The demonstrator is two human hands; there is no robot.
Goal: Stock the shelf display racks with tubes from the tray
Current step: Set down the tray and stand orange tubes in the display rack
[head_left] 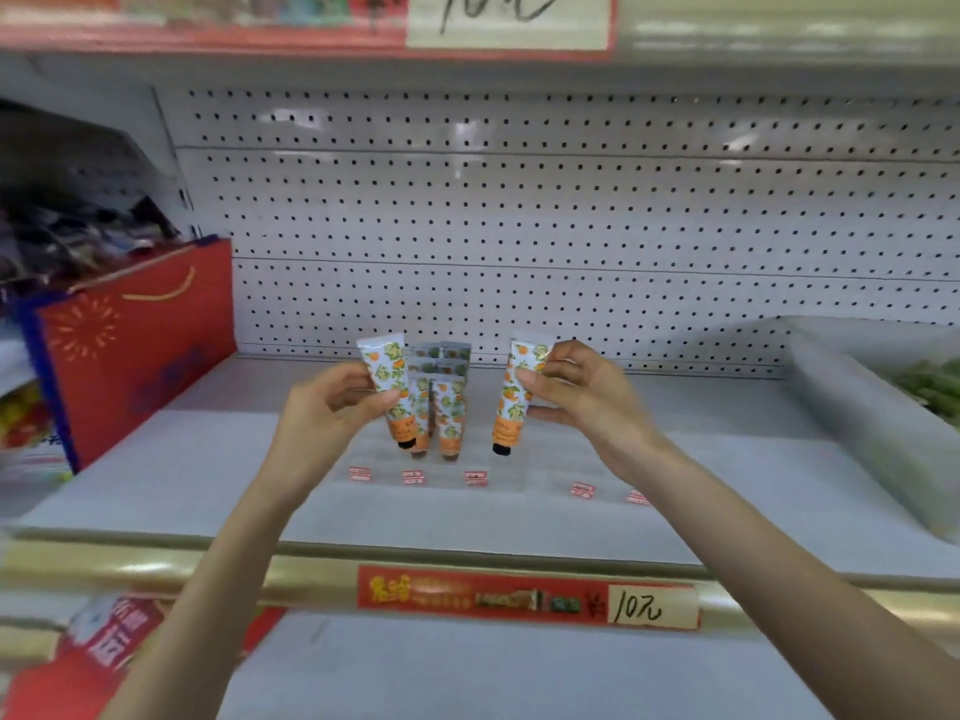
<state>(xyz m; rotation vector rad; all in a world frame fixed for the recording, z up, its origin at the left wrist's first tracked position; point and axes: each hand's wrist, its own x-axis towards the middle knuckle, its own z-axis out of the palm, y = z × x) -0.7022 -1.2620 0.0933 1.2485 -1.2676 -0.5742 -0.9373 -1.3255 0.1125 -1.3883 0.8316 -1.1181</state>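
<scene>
My left hand (332,407) pinches a flower-printed tube (388,376), cap down, just left of several like tubes (441,402) standing in a clear display rack (415,467) on the white shelf. My right hand (576,392) holds a second tube (517,397), cap down, above another clear rack (582,483) to the right. Small red labels mark the racks' front edges. The translucent tray (852,407) sits at the right of the shelf, with green things inside.
A red gift bag (140,340) stands at the shelf's left end, with dark packets behind it. The white pegboard wall (571,210) backs the shelf. A gold rail with a red price strip (524,597) runs along the front edge.
</scene>
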